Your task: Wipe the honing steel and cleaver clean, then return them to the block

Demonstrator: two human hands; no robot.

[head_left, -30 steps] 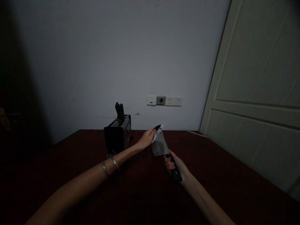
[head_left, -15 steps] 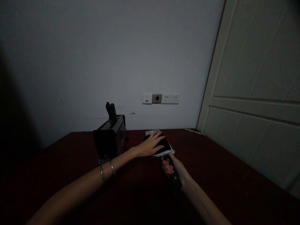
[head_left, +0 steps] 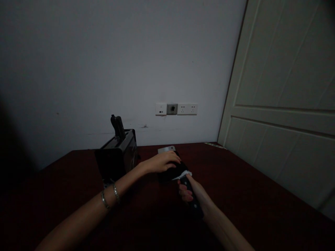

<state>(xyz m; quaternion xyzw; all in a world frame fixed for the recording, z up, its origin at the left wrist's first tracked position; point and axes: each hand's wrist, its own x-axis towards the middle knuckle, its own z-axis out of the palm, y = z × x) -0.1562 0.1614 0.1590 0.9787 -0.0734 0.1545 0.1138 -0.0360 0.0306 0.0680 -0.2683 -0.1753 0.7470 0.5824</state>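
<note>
My right hand (head_left: 192, 191) is wrapped round the black riveted handle of a cleaver (head_left: 166, 149), whose blade points away from me. A black cloth (head_left: 180, 169) with a white edge covers most of the blade. Only the blade's far end, with a small hole near its corner, shows beyond it. My left hand (head_left: 164, 162) lies over the cloth from the left, its fingers bent onto it and the thumb apart. The undersides of those fingers are hidden. On the left stands a dark knife block (head_left: 121, 148) with two black handles (head_left: 118, 126) upright in its top.
The dark red table (head_left: 222, 188) runs back to a grey wall (head_left: 125, 62) with sockets (head_left: 187, 109). A pale panelled door (head_left: 282, 139) stands along the right. A thin strip (head_left: 215, 145) lies at the table's far right edge. The light is dim.
My left hand has drawn its fingers in and slid slightly left and nearer with the cloth, baring more of the blade's far end. My right hand keeps its grip. The view has shifted slightly.
</note>
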